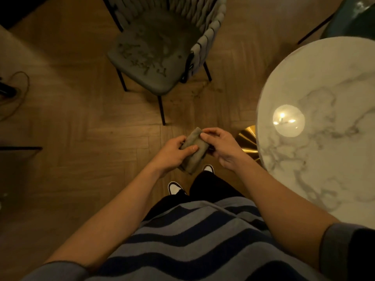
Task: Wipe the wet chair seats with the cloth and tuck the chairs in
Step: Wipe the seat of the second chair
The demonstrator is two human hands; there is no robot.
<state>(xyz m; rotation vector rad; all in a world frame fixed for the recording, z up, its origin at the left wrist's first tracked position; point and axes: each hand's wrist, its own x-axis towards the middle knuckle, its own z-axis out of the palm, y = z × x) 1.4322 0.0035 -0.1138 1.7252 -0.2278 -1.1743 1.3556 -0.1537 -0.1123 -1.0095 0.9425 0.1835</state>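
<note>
You stand over a wooden floor (81,122) with both forearms stretched forward and down, bare below striped sleeves, the hands meeting in front of your waist. Between them is the cloth (193,149), folded into a thick grey-green wad, held in the air above your shoes (174,187).

Your left hand (172,154) takes the cloth from the left, palm turned inward; its thumb lies across the top of the fold and the fingers curl under it, so the grip is closed on the cloth. Your right hand (220,148) comes in from the right, wrist bent, with thumb and forefinger pinching the far upper edge of the cloth; the other fingers curl loosely beneath.

The chair (158,49) stands farther off, left of centre, apart from the table and turned at an angle. Its grey seat shows wet streaks and droplets across the near and left parts, and small wet spots mark the floor just right of it.

The round marble table (324,122) fills the right side, its rim near your right forearm. A second, darker chair (353,19) shows at the far right corner.
</note>
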